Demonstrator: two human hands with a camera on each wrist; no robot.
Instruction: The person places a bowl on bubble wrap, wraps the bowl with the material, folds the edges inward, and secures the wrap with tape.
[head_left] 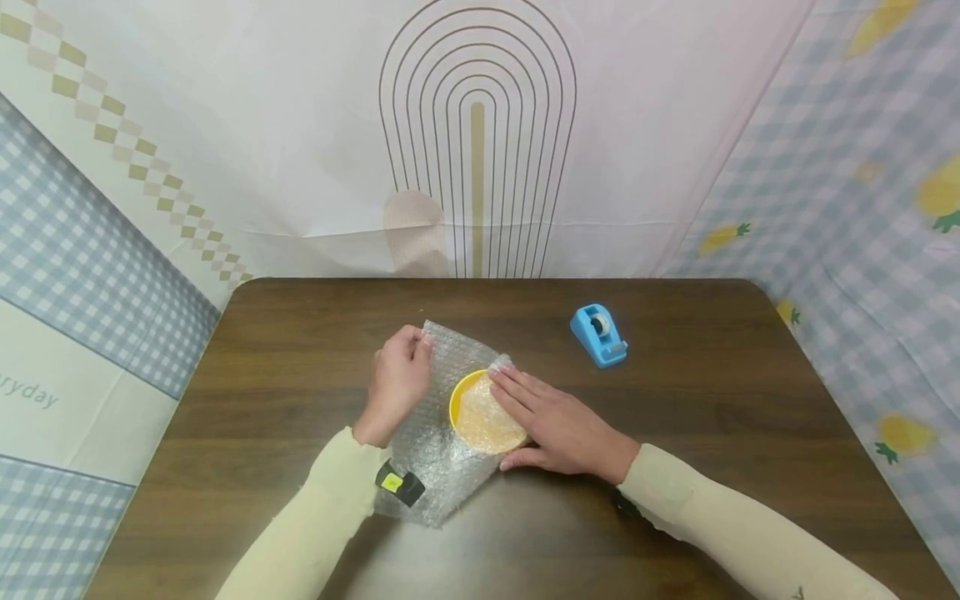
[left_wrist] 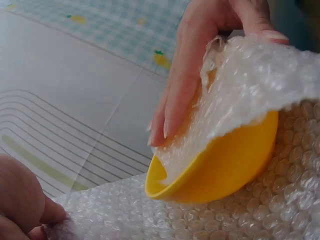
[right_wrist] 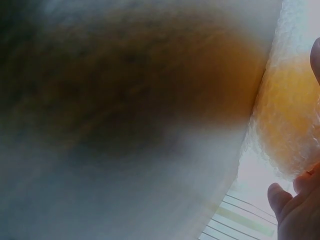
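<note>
A yellow bowl (head_left: 455, 403) sits on a sheet of bubble wrap (head_left: 429, 417) on the table, partly covered by a folded-over flap. In the left wrist view the bowl (left_wrist: 235, 165) shows its smooth yellow side and rim, with the wrap flap (left_wrist: 265, 80) tucked over its mouth. My left hand (head_left: 401, 375) pinches the sheet's far left corner between thumb and fingers. From the right, my right hand (head_left: 562, 427) lies with straight fingers on the flap at the bowl's far right rim, thumb spread at the near side. The right wrist view shows yellow through the bubble wrap (right_wrist: 290, 110).
A blue tape dispenser (head_left: 598, 336) with a roll of tape stands on the brown wooden table (head_left: 712, 375), beyond the right hand. A printed white cloth (head_left: 315, 150) hangs behind the table's far edge. A black wrist strap (head_left: 401, 483) overlaps the wrap's near part.
</note>
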